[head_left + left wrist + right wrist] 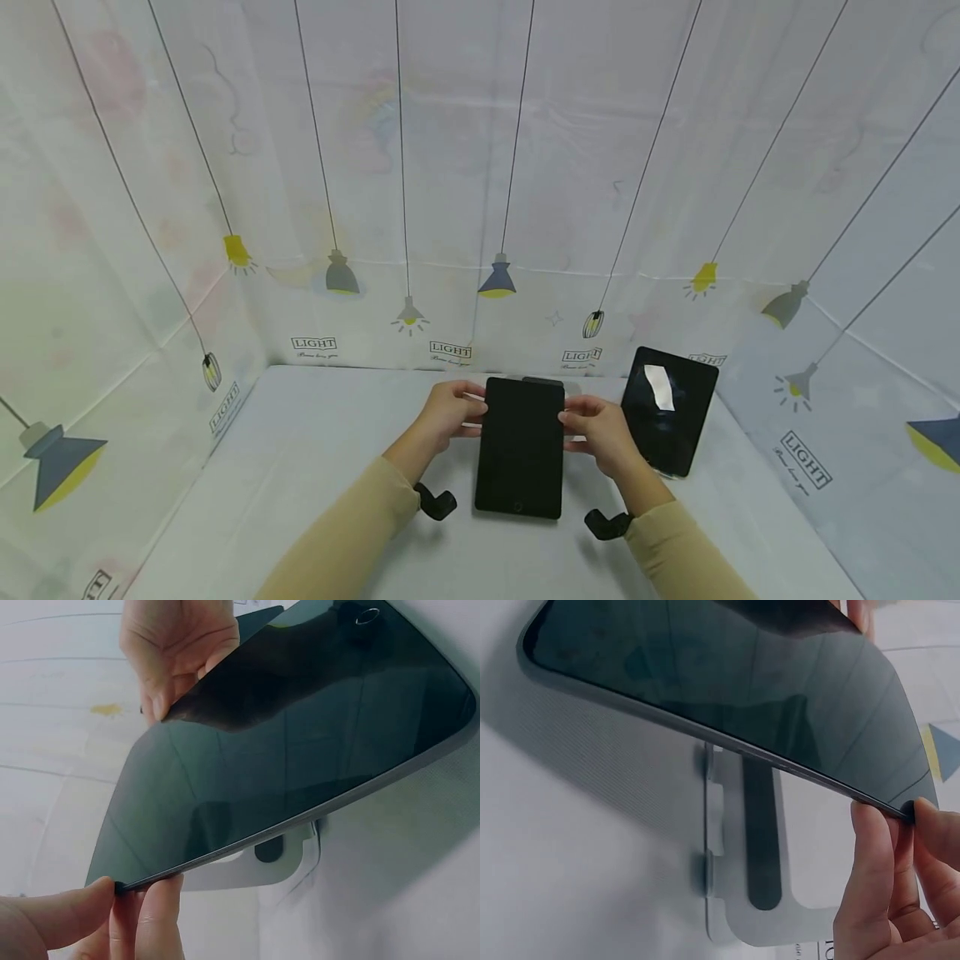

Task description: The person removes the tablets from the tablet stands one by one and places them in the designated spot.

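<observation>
A black tablet, its round home button toward me, is held at a tilt between both hands. My left hand pinches its left edge near the far end, thumb on the screen side and fingers beneath. On the opposite edge my right hand grips it the same way. Beneath the raised end is a grey stand with a dark pad strip and small lips along one edge. Most of that stand is hidden by the tablet in the head view.
To the right, a second black tablet leans tilted near the back wall, a white patch on its screen. Fabric walls printed with hanging lamps enclose the white table at the back and sides.
</observation>
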Motion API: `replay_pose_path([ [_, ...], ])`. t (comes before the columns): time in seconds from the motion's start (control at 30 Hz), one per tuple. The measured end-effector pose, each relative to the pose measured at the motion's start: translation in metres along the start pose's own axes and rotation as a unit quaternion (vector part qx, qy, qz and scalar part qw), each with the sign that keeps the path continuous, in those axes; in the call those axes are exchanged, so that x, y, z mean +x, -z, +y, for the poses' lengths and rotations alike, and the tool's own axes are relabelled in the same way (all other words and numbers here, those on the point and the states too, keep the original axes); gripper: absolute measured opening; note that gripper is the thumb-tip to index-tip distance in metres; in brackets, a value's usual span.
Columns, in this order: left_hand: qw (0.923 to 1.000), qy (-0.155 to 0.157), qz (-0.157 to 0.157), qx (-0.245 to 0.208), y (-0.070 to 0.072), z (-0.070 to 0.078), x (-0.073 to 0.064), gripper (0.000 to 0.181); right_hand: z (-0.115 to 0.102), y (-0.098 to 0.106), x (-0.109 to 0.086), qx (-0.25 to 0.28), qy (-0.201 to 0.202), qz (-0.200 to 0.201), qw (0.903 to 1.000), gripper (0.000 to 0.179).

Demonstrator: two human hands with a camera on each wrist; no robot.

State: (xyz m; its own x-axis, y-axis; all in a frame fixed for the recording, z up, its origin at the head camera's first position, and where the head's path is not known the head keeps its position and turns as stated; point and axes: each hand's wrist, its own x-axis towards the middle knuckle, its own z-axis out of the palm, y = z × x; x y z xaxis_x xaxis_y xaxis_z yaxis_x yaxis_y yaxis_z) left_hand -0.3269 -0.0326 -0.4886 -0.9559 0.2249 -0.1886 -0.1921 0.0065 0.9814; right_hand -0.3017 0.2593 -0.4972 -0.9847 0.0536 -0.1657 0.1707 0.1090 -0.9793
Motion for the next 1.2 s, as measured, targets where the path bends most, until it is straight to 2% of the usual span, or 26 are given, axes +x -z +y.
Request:
replay_pose_path([
  [0.53,0.9995,0.030,0.002,-0.008,0.008,-0.012,-0.008,0.027,0.011,-0.013,-0.007,0.001,-0.023,0.005,0.9997,0.032],
  [0.77,0.9988,0.037,-0.006,-0.031,0.012,-0.021,-0.011,0.028,0.015,-0.018,-0.013,-0.003,-0.029,0.009,0.9995,0.031],
  [1.2,0.9985,0.046,-0.002,-0.028,0.021,-0.029,-0.019,0.030,0.019,-0.030,-0.021,-0.002,-0.038,0.003,0.9993,0.029],
])
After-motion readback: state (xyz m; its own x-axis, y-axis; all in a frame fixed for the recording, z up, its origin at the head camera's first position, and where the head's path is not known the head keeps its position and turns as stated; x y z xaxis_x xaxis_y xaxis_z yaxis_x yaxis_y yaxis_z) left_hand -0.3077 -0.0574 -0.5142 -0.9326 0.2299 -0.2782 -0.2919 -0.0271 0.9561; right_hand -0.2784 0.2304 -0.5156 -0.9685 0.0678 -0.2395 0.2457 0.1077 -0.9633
